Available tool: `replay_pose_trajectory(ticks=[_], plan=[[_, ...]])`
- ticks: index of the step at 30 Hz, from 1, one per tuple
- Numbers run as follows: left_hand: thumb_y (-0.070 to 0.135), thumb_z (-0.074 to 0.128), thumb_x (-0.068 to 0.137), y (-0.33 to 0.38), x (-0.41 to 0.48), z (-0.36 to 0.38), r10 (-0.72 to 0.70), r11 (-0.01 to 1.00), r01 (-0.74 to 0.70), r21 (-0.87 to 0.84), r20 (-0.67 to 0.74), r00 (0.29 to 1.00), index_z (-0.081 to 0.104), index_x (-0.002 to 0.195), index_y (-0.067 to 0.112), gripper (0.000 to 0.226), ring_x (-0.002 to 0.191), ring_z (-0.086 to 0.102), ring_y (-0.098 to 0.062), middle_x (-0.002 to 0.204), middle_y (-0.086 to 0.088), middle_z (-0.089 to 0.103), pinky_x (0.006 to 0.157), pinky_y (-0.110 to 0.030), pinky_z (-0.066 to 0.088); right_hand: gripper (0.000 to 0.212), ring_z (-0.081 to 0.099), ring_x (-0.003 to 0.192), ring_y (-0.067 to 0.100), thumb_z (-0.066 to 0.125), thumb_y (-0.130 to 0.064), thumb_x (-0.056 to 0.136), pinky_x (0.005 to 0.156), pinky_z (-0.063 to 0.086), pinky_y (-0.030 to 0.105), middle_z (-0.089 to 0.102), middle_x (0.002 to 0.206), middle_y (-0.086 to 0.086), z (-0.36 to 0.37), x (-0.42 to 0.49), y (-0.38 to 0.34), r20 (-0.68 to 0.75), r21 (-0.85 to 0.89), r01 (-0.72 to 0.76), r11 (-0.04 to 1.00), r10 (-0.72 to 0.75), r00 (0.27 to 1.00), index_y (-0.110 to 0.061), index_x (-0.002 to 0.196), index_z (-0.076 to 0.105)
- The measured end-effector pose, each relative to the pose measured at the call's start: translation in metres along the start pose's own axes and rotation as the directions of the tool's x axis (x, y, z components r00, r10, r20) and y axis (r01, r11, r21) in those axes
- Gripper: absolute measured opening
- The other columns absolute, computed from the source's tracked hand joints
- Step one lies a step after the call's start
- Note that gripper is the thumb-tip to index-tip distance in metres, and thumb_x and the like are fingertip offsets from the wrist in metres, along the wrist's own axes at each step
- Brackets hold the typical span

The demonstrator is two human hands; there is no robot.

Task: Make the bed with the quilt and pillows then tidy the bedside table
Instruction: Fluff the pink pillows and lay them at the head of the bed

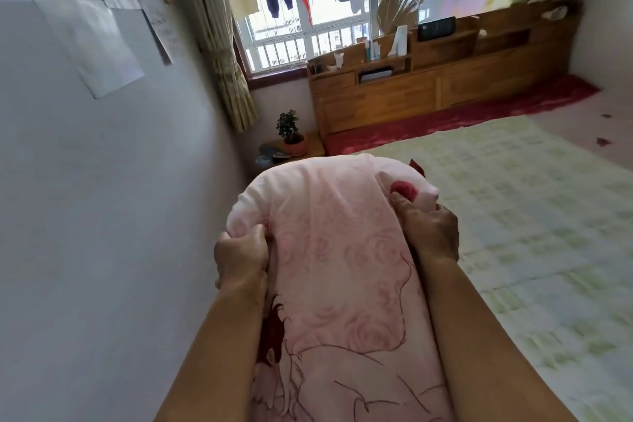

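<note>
Your left hand and right hand clamp the pale pink rose-printed quilt from either side, so the folded bundle sits squeezed between your palms. Left fingers curl into the cloth at the bundle's left flank; right fingers dig into a bunched fold with a red bloom print on its right flank. Both grips are tight, and most fingertips are buried in fabric. You hold the quilt up in front of you, over the left edge of the bed with the pale green checked cover, close to the white wall.

The quilt's near end runs off the bottom of the frame, and the bundle hides part of the small wooden bedside table behind it. Dark items on that table are too blurred to name. The whole view is slightly smeared.

On the table, a round orange pot holds a small leafy plant. The wooden headboard with open compartments keeps a flat white object in one slot, upright tubes on a shelf above it, and a dark screen standing on top.
</note>
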State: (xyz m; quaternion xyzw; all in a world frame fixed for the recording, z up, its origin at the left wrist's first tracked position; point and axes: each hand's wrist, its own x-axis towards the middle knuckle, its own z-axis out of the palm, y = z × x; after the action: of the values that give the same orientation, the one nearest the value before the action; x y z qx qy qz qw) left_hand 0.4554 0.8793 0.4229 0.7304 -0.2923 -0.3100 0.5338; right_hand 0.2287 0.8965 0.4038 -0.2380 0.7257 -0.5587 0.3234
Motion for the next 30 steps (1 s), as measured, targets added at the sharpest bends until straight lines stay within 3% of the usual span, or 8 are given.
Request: replay_pose_trajectory(ticks=[4,7,12,15,18,20,22,30], plan=[[0.024,0.068,0.079,0.010,0.047,0.046,0.020,1.000,-0.019,-0.011,0.044,0.999,0.057,0.103,0.013,0.029,0.090,0.059,-0.030,0.080,-0.002,0.056,0.093,-0.041,0.050,0.064,0.065,0.086,0.028,0.073,-0.065,0.065,0.078,0.054,0.037,0.070,0.095,0.005,0.034,0.045,-0.010,-0.035,-0.019,0.004,1.000,-0.004,0.999,-0.015,0.104,0.068],[0.021,0.069,0.078,0.022,0.091,0.081,0.026,0.997,-0.019,-0.068,0.099,0.995,0.056,0.099,0.014,0.025,0.082,0.060,-0.026,0.081,-0.003,0.059,0.084,-0.035,0.052,0.060,0.065,0.088,0.029,0.073,-0.064,0.065,0.080,0.055,0.040,0.071,0.097,0.007,0.069,0.080,-0.023,-0.068,-0.035,0.027,0.999,-0.029,0.997,-0.014,0.100,0.068],[0.017,0.067,0.082,0.059,0.187,0.140,0.024,0.989,0.011,-0.147,0.239,0.971,0.060,0.097,0.006,0.020,0.062,0.058,-0.014,0.075,-0.003,0.062,0.049,-0.021,0.042,0.059,0.064,0.089,0.029,0.072,-0.061,0.070,0.076,0.052,0.037,0.070,0.100,0.009,0.140,0.144,-0.065,-0.153,-0.070,0.065,0.995,-0.076,0.985,-0.011,0.101,0.069],[0.017,0.066,0.083,0.088,0.237,0.169,0.059,0.988,-0.014,-0.155,0.289,0.956,0.061,0.099,0.007,0.019,0.061,0.058,-0.011,0.076,-0.002,0.062,0.040,-0.019,0.038,0.063,0.063,0.092,0.031,0.072,-0.062,0.070,0.076,0.050,0.036,0.069,0.104,0.011,0.179,0.173,-0.092,-0.191,-0.070,0.071,0.995,-0.084,0.978,-0.009,0.104,0.068],[0.022,0.068,0.082,0.109,0.291,0.207,0.090,0.985,-0.033,-0.170,0.340,0.936,0.059,0.100,0.012,0.023,0.066,0.059,-0.012,0.077,0.000,0.061,0.050,-0.022,0.045,0.072,0.063,0.095,0.032,0.071,-0.068,0.066,0.079,0.050,0.037,0.068,0.107,0.012,0.215,0.204,-0.114,-0.244,-0.047,0.067,0.997,-0.077,0.967,-0.009,0.108,0.066],[0.033,0.071,0.070,0.119,0.344,0.257,0.063,0.987,-0.002,-0.161,0.370,0.927,0.060,0.098,0.015,0.035,0.077,0.065,-0.020,0.081,-0.001,0.066,0.073,-0.035,0.056,0.077,0.063,0.095,0.032,0.070,-0.072,0.061,0.083,0.053,0.042,0.069,0.107,0.010,0.254,0.245,-0.125,-0.300,-0.048,0.044,0.998,-0.056,0.952,-0.012,0.109,0.067],[0.042,0.070,0.058,0.122,0.358,0.272,0.050,0.989,0.006,-0.145,0.381,0.923,0.062,0.094,0.022,0.042,0.086,0.067,-0.027,0.084,-0.002,0.069,0.087,-0.047,0.054,0.077,0.064,0.092,0.031,0.069,-0.074,0.058,0.083,0.054,0.044,0.070,0.105,0.008,0.260,0.252,-0.132,-0.338,-0.041,0.037,0.998,-0.049,0.940,-0.014,0.107,0.067],[0.047,0.066,0.054,0.142,0.435,0.397,0.038,0.996,0.007,-0.094,0.471,0.881,0.061,0.093,0.027,0.045,0.096,0.063,-0.032,0.088,-0.001,0.069,0.086,-0.048,0.053,0.063,0.063,0.090,0.032,0.070,-0.067,0.065,0.081,0.053,0.042,0.069,0.100,0.010,0.310,0.382,-0.139,-0.365,-0.008,-0.028,1.000,0.023,0.931,-0.012,0.097,0.068]])
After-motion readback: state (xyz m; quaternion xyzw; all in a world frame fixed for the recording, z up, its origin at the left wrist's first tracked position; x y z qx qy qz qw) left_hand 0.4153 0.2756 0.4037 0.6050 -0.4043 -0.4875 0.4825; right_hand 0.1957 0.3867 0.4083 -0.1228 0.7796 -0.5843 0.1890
